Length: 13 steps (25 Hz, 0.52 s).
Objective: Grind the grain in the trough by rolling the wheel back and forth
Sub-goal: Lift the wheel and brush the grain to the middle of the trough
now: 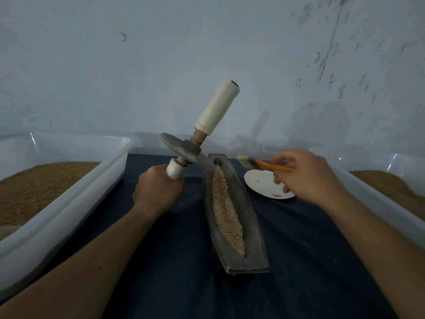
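While my left hand [158,192] grips the lower handle of the wheel [184,150], holding it tilted with its rim by the far tip of the trough [251,217], my right hand [305,178] pinches a brush [264,164] above a white plate [257,184]. The grain [226,210] lies along the trough, on the dark surface [299,249].

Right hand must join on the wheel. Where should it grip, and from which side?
The free cream handle, tilted up past the disc. Wrap its middle from the right: the left hand holds the lower handle. The right hand holds a brush, so set that down first.
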### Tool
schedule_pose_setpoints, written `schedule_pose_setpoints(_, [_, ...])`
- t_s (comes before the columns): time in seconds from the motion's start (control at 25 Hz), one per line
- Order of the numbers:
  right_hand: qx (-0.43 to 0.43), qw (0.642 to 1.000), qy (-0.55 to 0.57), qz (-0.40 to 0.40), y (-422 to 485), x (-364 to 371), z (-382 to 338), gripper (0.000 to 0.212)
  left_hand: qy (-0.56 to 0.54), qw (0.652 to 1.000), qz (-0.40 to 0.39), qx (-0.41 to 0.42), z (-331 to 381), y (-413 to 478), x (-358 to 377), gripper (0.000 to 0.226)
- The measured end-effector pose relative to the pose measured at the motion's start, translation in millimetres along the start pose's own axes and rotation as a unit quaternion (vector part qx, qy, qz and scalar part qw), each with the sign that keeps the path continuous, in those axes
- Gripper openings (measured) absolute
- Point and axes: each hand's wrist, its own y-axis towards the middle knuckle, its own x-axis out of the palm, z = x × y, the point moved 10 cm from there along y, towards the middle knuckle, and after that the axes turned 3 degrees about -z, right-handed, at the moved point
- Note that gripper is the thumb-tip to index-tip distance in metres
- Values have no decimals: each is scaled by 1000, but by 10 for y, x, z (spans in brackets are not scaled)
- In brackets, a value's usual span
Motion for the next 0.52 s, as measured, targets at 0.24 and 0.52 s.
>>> schedule_pose_setpoints(0.24, [-66,985,111,116,192,-302,-921,8,-87,996,-22,-12,-97,61,21,12])
schedule_pose_setpoints(0.52, [-122,986,55,102,168,-116,-1013,8,-171,983,-61,-40,-159,82,95,15])
